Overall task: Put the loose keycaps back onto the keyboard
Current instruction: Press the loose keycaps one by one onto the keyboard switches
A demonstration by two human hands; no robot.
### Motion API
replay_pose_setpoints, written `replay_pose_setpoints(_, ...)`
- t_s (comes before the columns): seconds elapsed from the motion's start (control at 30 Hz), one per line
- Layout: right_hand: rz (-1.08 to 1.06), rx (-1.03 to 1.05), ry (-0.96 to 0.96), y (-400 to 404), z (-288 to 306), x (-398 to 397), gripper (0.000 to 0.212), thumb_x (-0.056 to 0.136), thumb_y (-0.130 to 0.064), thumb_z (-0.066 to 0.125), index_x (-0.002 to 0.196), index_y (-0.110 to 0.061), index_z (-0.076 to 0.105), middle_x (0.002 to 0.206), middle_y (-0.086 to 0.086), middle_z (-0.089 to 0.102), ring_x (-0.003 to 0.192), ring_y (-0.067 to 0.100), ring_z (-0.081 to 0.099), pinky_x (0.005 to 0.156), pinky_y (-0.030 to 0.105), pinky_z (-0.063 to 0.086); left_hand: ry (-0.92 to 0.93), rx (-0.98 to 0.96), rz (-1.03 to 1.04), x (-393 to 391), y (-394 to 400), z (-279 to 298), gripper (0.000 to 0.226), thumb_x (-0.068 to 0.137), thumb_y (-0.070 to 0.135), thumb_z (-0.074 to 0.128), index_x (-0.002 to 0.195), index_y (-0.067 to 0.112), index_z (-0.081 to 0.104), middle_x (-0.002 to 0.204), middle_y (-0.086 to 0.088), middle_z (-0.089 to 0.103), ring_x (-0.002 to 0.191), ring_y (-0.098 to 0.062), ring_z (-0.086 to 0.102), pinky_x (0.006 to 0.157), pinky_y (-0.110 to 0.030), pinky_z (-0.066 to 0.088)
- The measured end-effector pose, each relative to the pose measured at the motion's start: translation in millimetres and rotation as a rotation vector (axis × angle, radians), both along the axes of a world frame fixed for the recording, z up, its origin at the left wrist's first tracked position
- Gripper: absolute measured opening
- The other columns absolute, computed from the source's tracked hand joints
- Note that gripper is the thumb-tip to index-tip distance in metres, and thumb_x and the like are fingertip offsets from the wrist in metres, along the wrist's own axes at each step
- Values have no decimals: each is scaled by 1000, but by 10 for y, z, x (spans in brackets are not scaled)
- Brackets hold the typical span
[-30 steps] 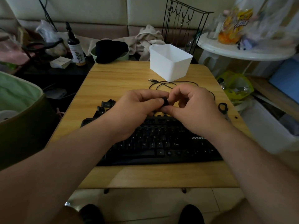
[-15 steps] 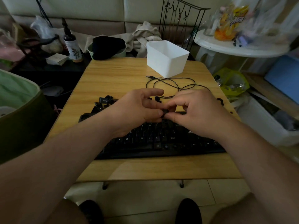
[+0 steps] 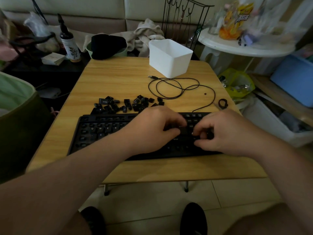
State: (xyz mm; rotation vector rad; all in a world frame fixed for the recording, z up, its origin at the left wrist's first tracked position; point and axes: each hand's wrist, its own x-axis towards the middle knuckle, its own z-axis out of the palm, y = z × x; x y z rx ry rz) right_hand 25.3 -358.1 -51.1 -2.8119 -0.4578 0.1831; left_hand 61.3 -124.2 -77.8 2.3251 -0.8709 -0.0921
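Dozens of loose keycaps [image 3: 128, 104] lie just behind the keyboard [image 3: 105, 133]; left hand [image 3: 152, 129] and right hand [image 3: 225, 133] curl over its right-centre, fingertips down, likely seating a cap; whether either pinches one, cannot tell; next: press square, fetch another.

One head-worn view, looking forward and down.
It sits close above both forearms, facing the surface [image 3: 118, 78] beyond the hands.
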Motion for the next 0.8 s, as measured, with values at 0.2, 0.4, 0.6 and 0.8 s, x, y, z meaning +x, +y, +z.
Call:
replay_pose_setpoints(0.2,15,34,42,51,-71,-66,17,81,-42,83,96,-42,75,82,-21,66,80,-4,62,71,29,56,-234,83,-159,38,27,-196,19,95,28,71,110,36,80,101,11,67,97,4,41,97,-17,31)
replay_pose_setpoints(0.4,3,5,65,108,-110,-48,18,83,-46,81,100,-42,75,84,-19,66,79,-2,61,72,28,57,-245,133,-164,36,-11,-233,19,93,43,67,110,45,76,103,16,62,105,-12,52,94,-46,49)
replay_pose_setpoints(0.6,-62,14,110,143,-90,-29,16,83,-43,83,96,-41,75,84,-18,67,80,-1,62,70,25,54,-259,133,-184,65,-21,-270,22,91,46,67,112,47,75,105,18,63,106,-14,53,91,-49,50)
replay_pose_setpoints(0.8,-98,28,139,150,-102,-16,10,83,-40,84,89,-39,76,83,-21,69,82,-3,63,74,28,55,-355,150,-174,53,-15,-280,20,92,45,71,111,49,75,107,20,64,110,-14,53,87,-40,40)
